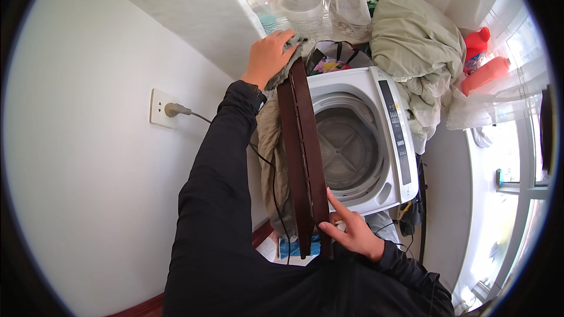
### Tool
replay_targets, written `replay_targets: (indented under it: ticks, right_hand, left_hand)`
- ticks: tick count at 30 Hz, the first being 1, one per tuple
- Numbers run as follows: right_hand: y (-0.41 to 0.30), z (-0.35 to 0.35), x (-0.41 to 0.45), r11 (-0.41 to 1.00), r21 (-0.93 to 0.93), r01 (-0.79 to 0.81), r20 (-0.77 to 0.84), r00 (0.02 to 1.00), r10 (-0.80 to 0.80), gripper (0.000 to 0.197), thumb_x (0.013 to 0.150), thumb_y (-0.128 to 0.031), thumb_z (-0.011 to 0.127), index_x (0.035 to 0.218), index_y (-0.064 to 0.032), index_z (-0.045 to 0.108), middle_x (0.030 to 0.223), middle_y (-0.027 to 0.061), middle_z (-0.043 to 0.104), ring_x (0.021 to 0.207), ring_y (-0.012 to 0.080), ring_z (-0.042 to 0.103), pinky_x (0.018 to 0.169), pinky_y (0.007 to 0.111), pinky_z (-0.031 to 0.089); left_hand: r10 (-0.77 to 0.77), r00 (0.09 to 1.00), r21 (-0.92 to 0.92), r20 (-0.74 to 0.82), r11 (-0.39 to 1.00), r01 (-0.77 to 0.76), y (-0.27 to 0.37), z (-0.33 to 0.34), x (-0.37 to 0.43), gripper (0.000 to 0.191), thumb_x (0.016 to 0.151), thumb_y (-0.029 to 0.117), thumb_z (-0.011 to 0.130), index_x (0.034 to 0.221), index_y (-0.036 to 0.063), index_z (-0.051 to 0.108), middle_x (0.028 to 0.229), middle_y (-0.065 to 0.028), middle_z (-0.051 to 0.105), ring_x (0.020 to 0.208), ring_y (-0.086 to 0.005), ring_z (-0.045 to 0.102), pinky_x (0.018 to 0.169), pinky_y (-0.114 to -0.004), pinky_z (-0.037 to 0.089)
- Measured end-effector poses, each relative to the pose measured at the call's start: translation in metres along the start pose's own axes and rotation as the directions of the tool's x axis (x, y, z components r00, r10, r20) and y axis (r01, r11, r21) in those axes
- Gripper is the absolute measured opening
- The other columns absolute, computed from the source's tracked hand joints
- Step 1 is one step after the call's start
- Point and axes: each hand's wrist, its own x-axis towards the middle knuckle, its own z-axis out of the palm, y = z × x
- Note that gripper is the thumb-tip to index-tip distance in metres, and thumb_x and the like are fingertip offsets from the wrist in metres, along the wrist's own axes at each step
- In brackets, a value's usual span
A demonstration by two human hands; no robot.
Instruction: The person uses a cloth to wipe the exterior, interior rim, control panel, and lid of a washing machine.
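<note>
My left hand (269,56) presses a grey fluffy cloth (284,70) against the far end of a dark brown hinged panel (304,145), which looks like the washing machine's folding lid. The panel stands raised along the left side of the tub opening, seen nearly edge-on, with a seam down its length. Near its close end, my right hand (352,231) holds the panel's right edge, thumb and index finger on it; the other fingers are partly hidden. To the right is the white top-loading washing machine (370,202), its grey drum (346,149) exposed.
A plug sits in the wall socket (164,109), its black cord (274,180) hanging past beige fabric (269,141). Beyond the machine are a patterned bag (330,64), a bundled pale quilt (416,31) and red and pink bottles (484,75). Cables (410,224) hang at the right.
</note>
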Motion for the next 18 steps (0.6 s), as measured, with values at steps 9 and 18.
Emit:
replay_targets:
  ticks: [9, 18]
  right_hand:
    - [-0.017, -0.015, -0.005, 0.991, -0.013, -0.136, 0.044, 0.99, 0.136, 0.084, 0.097, -0.02, 0.069, 0.163, -0.0086, 0.018, 0.073, 0.0114, 0.062, 0.061, 0.02, 0.055, 0.067, 0.029, 0.047]
    - [-0.004, -0.009, -0.002, 0.998, 0.048, 0.049, 0.001, 0.999, -0.049, 0.081, 0.1, -0.02, 0.066, 0.162, -0.007, 0.016, 0.071, 0.0112, 0.062, 0.058, 0.0142, 0.047, 0.058, 0.028, 0.046]
  left_hand:
    - [-0.11, 0.976, 0.055, -0.187, 0.991, 0.122, -0.003, 0.021, 0.017, 0.031, 0.096, 0.035, 0.065, 0.115, 0.0119, 0.069, 0.102, -0.01, 0.073, 0.091, -0.035, 0.068, 0.072, -0.043, 0.054]
    - [-0.201, 0.98, -0.186, 0.009, 0.962, 0.199, 0.047, -0.019, -0.06, 0.032, 0.093, 0.034, 0.07, 0.112, 0.0082, 0.07, 0.084, -0.0204, 0.069, 0.072, -0.0372, 0.065, 0.064, -0.039, 0.05]
